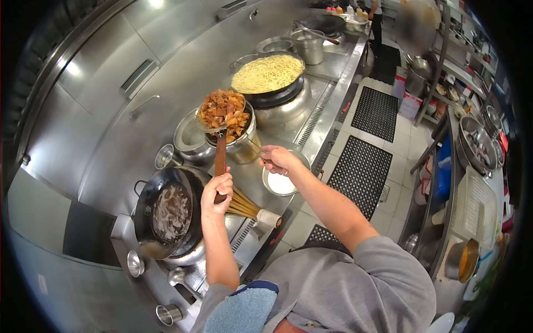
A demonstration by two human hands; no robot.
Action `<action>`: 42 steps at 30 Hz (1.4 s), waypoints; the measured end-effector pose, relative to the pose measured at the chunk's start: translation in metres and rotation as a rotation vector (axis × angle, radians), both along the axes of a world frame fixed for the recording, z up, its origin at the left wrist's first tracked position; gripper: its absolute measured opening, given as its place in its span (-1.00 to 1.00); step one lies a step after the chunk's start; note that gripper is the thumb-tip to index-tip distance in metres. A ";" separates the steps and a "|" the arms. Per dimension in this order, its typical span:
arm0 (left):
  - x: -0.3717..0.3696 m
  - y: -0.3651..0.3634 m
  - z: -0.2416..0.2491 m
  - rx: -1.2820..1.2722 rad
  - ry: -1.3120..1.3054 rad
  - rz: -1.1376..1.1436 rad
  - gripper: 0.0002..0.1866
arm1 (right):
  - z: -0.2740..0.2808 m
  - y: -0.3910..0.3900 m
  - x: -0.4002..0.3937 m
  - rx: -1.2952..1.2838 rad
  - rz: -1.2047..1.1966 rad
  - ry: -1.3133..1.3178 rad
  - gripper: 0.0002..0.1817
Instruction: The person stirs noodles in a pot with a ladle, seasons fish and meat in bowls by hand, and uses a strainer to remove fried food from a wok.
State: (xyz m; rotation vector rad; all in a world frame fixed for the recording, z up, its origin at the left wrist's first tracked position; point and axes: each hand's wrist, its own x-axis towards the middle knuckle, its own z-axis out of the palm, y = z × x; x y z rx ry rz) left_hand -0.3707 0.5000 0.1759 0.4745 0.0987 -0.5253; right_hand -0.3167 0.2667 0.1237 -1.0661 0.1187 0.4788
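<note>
My left hand (217,191) is wrapped round the brown wooden handle of a skimmer (221,151). Its round head is heaped with browned, fried-looking pieces (222,110) and sits over a metal pot (244,149). More of the same pieces show inside the pot, below the skimmer head. At the pot's right side, my right hand (279,160) is closed on a thin metal handle (254,145) that reaches to the rim; its far end is hidden. Below that hand stands a metal bowl (293,190) with something white in it.
A dark wok (147,238) with foamy liquid sits at the left, beside a bamboo brush (244,206). Behind the pot, another wok is full of yellow noodles (268,73). Black floor mats (361,177) and a side counter with pans lie to the right. A person stands far back.
</note>
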 end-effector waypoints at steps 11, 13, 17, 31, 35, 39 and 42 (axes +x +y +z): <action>0.012 -0.013 -0.016 -0.105 0.086 -0.014 -0.85 | -0.008 -0.007 -0.064 0.120 -0.186 0.049 -0.38; 0.010 -0.017 -0.026 -0.160 0.075 -0.010 -0.80 | -0.025 -0.016 -0.095 0.088 -0.199 0.029 -0.38; 0.004 -0.021 -0.043 -0.183 0.081 -0.009 -0.80 | -0.053 -0.048 -0.159 -0.069 -0.232 0.076 -0.43; -0.022 -0.027 -0.056 -0.214 0.043 0.139 -0.69 | -0.188 -0.183 -0.342 -0.233 -0.551 0.411 -0.64; -0.034 -0.034 -0.069 -0.225 0.043 0.194 -0.67 | -0.195 -0.222 -0.357 -0.261 -0.547 0.432 -0.61; -0.043 -0.054 -0.057 -0.240 0.074 0.253 -0.68 | -0.197 -0.254 -0.356 -0.281 -0.497 0.430 -0.58; -0.030 -0.053 -0.053 -0.397 0.111 0.208 -0.68 | -0.197 -0.264 -0.344 -0.310 -0.425 0.400 -0.57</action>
